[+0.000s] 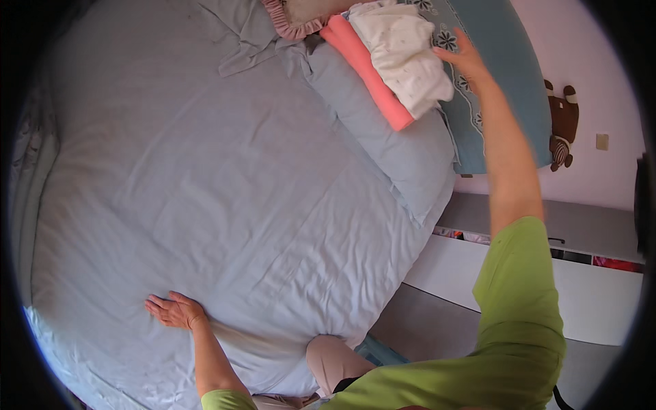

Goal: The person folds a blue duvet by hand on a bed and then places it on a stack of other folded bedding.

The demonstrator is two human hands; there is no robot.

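My left hand [176, 310] rests palm down on the grey bed sheet [220, 195], fingers apart and holding nothing. At the upper right, my right hand [464, 54] is spread beside a white patterned folded cloth [400, 56], in front of the teal headboard cover [512, 92]; whether a fingertip touches the cloth cannot be told. Under and beside that white cloth lies a rolled or folded coral cloth [366, 72]. Both are on a grey-blue pillow [394, 148] along the headboard side of the bed.
A pink ruffled pillow [302, 13] lies at the top edge. Right of the headboard, a brown stuffed toy [564, 123] is against the pink wall, near a wall plate [602, 142]. A white and grey drawer unit [589, 297] stands beside the bed. My knee [333, 359] presses on the bed's edge.
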